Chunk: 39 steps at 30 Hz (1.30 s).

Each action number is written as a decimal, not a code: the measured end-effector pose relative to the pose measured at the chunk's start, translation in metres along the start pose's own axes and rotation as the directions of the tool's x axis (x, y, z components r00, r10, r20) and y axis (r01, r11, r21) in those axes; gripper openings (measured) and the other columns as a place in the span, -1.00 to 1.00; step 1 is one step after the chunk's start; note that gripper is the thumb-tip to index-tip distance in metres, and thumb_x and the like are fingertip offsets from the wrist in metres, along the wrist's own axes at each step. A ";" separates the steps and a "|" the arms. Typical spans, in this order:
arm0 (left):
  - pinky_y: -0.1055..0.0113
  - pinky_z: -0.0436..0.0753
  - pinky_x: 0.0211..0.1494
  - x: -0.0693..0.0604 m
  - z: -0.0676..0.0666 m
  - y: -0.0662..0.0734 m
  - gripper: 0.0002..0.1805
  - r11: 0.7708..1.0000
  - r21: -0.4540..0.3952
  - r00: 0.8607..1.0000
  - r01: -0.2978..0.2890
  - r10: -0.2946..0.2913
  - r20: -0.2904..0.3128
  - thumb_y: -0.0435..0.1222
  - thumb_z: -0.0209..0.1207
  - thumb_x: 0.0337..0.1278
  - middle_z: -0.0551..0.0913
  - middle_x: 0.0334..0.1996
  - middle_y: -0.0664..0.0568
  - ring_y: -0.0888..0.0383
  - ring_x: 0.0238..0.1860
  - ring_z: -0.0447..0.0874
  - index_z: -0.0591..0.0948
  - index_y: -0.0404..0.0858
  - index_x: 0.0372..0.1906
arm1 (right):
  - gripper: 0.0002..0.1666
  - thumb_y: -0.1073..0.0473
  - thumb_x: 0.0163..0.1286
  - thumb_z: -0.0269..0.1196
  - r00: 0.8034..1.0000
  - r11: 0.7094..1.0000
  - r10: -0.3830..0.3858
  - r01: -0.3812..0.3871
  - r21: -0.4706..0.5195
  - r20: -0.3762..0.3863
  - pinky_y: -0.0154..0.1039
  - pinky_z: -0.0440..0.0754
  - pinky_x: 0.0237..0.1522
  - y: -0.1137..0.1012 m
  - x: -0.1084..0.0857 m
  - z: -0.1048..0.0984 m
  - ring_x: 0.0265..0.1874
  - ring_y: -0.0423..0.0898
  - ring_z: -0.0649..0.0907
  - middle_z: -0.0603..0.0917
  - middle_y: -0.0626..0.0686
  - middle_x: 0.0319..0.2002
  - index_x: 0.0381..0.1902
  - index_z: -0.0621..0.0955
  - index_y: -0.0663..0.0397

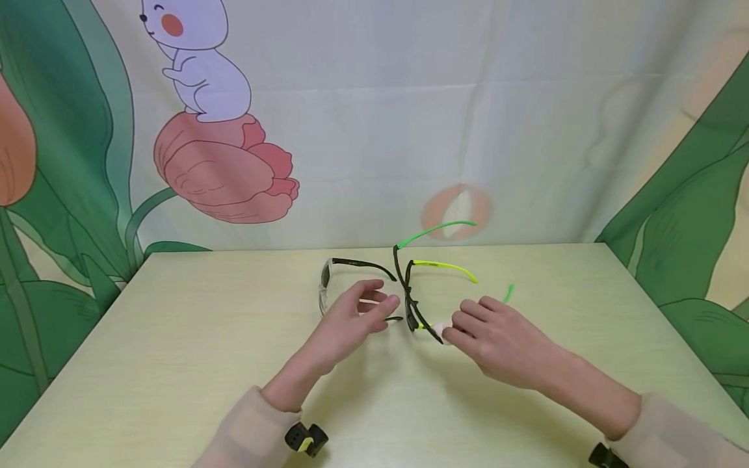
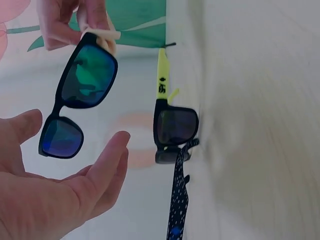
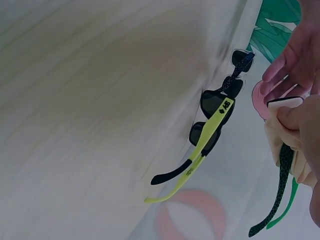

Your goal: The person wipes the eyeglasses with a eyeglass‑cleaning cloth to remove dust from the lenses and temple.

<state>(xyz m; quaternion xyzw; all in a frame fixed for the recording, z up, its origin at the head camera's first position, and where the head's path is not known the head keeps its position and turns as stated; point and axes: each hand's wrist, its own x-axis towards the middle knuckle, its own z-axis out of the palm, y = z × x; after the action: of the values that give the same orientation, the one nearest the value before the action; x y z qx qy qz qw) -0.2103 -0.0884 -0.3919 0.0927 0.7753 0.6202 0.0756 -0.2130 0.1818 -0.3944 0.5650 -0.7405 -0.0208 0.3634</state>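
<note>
Black-framed sunglasses with green arms (image 1: 435, 231) hang above the table, their mirrored lenses (image 2: 89, 77) showing blue-green in the left wrist view. My right hand (image 1: 497, 338) pinches one end of them through a pale cloth (image 3: 280, 135). The cloth is folded over that lens edge, so part of the lens is hidden. My left hand (image 1: 351, 318) is beside the other end, fingers spread and apart from the frame; it holds nothing. In the left wrist view, the free lens lies between the thumb side and fingers of that hand (image 2: 65, 192).
Black sunglasses with yellow arms (image 3: 217, 122) stand on the table (image 1: 205, 364) behind the held pair. To their left are clear-framed sunglasses (image 1: 325, 276) with dark speckled arms, partly behind my left hand. A printed curtain (image 1: 374, 130) hangs along the table's far edge.
</note>
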 end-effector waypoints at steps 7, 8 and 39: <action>0.15 0.72 0.08 0.004 0.012 0.001 -0.30 0.976 -0.218 1.000 0.003 -0.002 0.003 -0.23 0.31 0.39 0.50 0.19 -0.22 -0.09 0.15 0.65 0.32 -0.39 0.47 | -0.49 0.28 0.68 -0.28 0.999 0.998 0.041 -0.040 0.041 -0.007 -0.27 0.40 -0.44 -0.009 0.006 0.002 -0.42 -0.06 0.42 0.49 -0.04 -0.42 -0.24 0.62 0.14; 0.14 0.72 0.08 0.005 0.013 0.002 -0.30 0.969 -0.246 1.000 0.000 -0.001 -0.003 -0.25 0.31 0.39 0.49 0.20 -0.22 -0.09 0.16 0.64 0.31 -0.39 0.47 | -0.51 0.28 0.67 -0.27 0.999 0.998 0.044 -0.044 0.046 -0.006 -0.27 0.39 -0.45 -0.010 0.007 0.002 -0.42 -0.06 0.42 0.49 -0.04 -0.41 -0.24 0.62 0.14; 0.09 0.76 -0.02 0.009 0.020 0.005 -0.40 0.919 -0.394 0.999 -0.020 0.002 -0.047 -0.43 0.37 0.24 0.46 0.16 -0.19 0.10 -0.19 0.74 0.46 -0.36 0.36 | -0.55 0.19 0.72 -0.16 0.997 0.997 0.045 -0.041 0.069 -0.062 -0.35 0.46 -0.49 -0.027 0.017 0.007 -0.45 -0.12 0.46 0.52 -0.08 -0.44 -0.26 0.62 0.12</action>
<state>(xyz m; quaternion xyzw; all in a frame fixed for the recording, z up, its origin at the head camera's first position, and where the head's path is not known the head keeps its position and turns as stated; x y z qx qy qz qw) -0.2144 -0.0665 -0.3912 0.0657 0.6357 0.7659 0.0712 -0.1965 0.1549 -0.4027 0.5614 -0.7407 0.0301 0.3679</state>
